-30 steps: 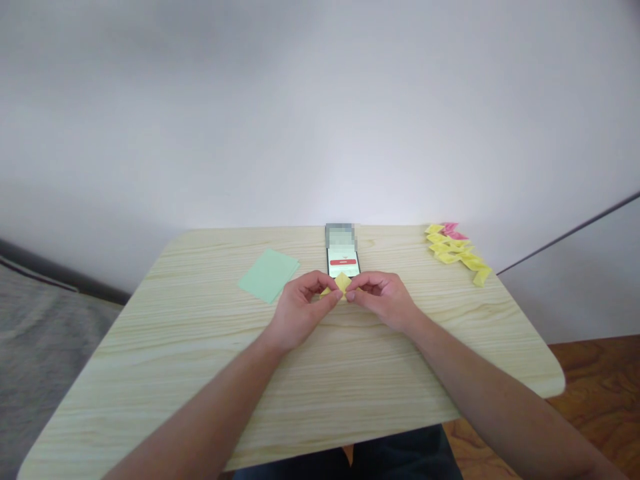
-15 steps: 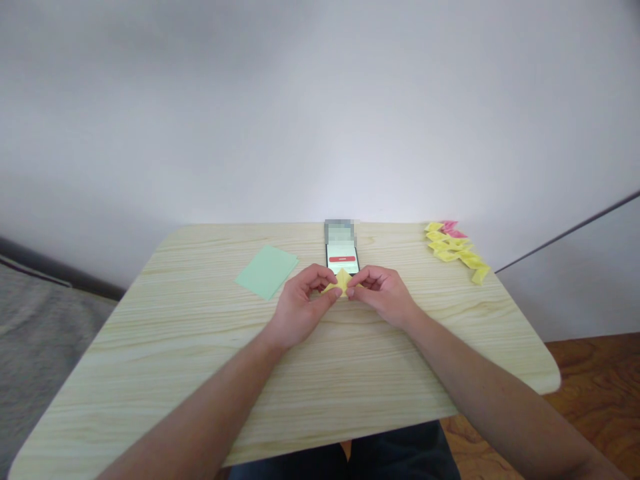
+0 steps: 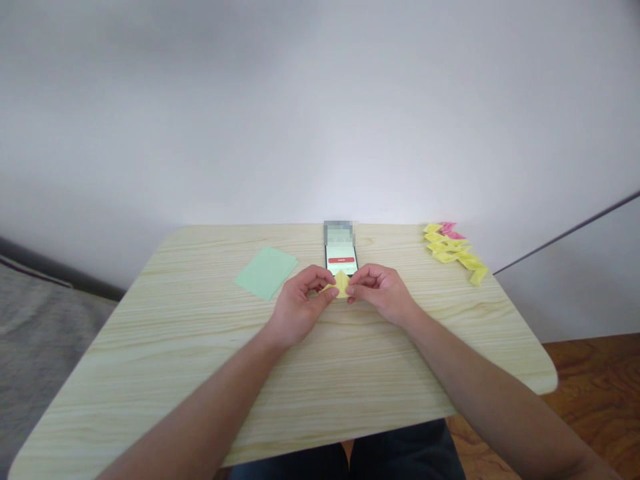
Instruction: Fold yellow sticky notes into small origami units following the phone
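Between my hands is a small folded piece of yellow paper (image 3: 341, 283), its pointed top toward the phone and a crease down its middle. My left hand (image 3: 303, 303) pinches its left side between thumb and fingers. On the right side, my right hand (image 3: 383, 291) grips it with thumb and fingertips. Parts of the paper's sides are hidden behind the fingers. Just beyond the paper lies a phone (image 3: 341, 261) with a lit screen and a red bar on it.
A few green paper sheets (image 3: 267, 272) lie stacked left of my hands. At the back right edge are several folded yellow paper pieces (image 3: 447, 256) and pink ones (image 3: 453, 231). The wooden table (image 3: 170, 347) meets a white wall (image 3: 320, 120) behind.
The yellow paper stays in both hands. My fingers have shifted slightly on it, and its front face shows a little more. The whole view has moved very slightly.
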`<state>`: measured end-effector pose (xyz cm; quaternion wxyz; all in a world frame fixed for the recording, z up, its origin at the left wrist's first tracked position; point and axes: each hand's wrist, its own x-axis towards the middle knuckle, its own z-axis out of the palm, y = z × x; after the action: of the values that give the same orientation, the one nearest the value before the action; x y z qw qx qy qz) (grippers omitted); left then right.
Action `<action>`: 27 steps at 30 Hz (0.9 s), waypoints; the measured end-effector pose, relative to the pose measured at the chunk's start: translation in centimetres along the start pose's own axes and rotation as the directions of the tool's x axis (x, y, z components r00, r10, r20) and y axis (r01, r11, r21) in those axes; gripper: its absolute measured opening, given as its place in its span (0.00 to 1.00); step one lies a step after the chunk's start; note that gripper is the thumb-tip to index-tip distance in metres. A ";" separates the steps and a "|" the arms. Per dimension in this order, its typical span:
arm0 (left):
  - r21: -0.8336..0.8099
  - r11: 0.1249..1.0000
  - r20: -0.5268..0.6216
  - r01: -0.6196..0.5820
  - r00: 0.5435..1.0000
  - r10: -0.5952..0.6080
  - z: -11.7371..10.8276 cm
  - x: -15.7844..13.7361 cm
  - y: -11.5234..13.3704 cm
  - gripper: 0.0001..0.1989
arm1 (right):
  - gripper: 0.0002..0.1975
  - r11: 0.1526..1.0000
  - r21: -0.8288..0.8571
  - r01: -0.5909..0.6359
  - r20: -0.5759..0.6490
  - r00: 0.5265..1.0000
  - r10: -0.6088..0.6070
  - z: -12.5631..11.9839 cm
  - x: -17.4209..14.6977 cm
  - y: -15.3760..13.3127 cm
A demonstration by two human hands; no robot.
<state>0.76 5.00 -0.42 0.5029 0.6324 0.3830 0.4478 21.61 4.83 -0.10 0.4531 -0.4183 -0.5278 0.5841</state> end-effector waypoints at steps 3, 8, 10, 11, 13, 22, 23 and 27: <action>0.023 1.000 -0.001 -0.002 1.000 0.002 0.0 0.0 0.0 0.08 | 0.14 1.000 -0.006 0.025 0.013 1.000 -0.025 -0.3 0.2 0.4; -0.006 1.000 -0.008 0.014 1.000 -0.014 0.0 0.0 0.1 0.08 | 0.14 0.997 -0.031 0.066 0.034 0.997 -0.065 -0.5 0.1 0.3; -0.036 0.999 -0.013 0.023 1.000 -0.023 0.0 0.1 0.1 0.09 | 0.14 0.997 -0.027 0.070 0.038 0.997 -0.069 -0.6 0.0 0.2; -0.051 0.998 -0.014 0.027 1.000 -0.028 -0.1 0.2 0.1 0.09 | 0.14 0.997 -0.023 0.071 0.039 0.997 -0.070 -0.6 0.0 0.1; -0.077 0.996 -0.011 0.037 0.999 -0.038 -0.1 0.2 0.0 0.09 | 0.13 0.997 -0.013 0.072 0.040 0.997 -0.071 -0.6 0.0 0.0; -0.135 0.990 0.006 0.047 0.999 -0.046 -0.1 0.2 0.0 0.09 | 0.11 0.995 0.009 0.095 0.029 0.995 -0.096 -0.5 0.1 0.1; -0.132 0.990 0.006 0.043 0.999 -0.043 0.0 0.2 0.0 0.09 | 0.12 0.995 0.005 0.097 0.033 0.995 -0.098 -0.4 0.0 0.1; -0.158 0.987 0.061 0.040 0.998 -0.031 0.3 0.1 0.4 0.09 | 0.14 0.993 0.013 0.118 0.069 0.991 -0.119 0.3 -0.3 0.1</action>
<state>1.04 4.93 -0.05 0.5706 0.5962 0.3423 0.4493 21.41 4.47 -0.22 0.4701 -0.3637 -0.5648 0.5725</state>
